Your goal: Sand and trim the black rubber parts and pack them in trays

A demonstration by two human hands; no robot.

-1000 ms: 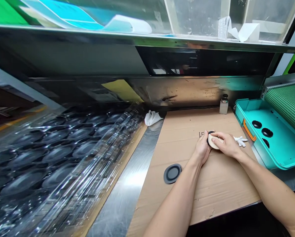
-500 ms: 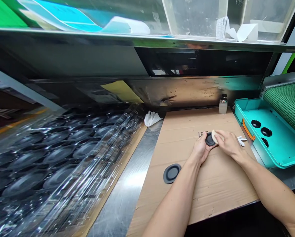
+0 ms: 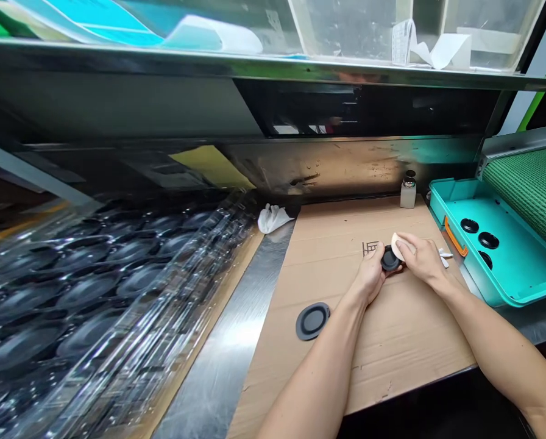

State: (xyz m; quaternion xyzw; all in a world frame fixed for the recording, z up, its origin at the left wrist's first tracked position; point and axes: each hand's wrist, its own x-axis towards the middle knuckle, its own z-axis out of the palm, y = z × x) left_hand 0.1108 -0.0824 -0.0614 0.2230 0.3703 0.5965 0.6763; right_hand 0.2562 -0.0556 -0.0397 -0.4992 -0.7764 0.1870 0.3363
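My left hand (image 3: pixel 370 272) is closed on the edge of a small black round part (image 3: pixel 390 258), held above the cardboard sheet (image 3: pixel 309 262). Pinched in my right hand (image 3: pixel 421 256) is a round cream-coloured pad (image 3: pixel 396 246), pressed against the upper right of the black part's face. A flat dark grey ring-shaped piece (image 3: pixel 312 321) lies on the cardboard left of my left forearm. Just right of my right hand, partly covered by it, are small white pieces (image 3: pixel 445 256).
A turquoise bin (image 3: pixel 524 268) with several black round parts stands at the right, beside a green conveyor belt (image 3: pixel 533 177). A small bottle (image 3: pixel 408 190) is at the back. Clear plastic trays (image 3: pixel 131 305) with many dark discs fill the left. A crumpled white cloth (image 3: pixel 273 218) lies between.
The whole view has shifted slightly, so fixed things appear a little further left. The pad has tilted and now shows more of its face against the black part. Both hands keep their hold.
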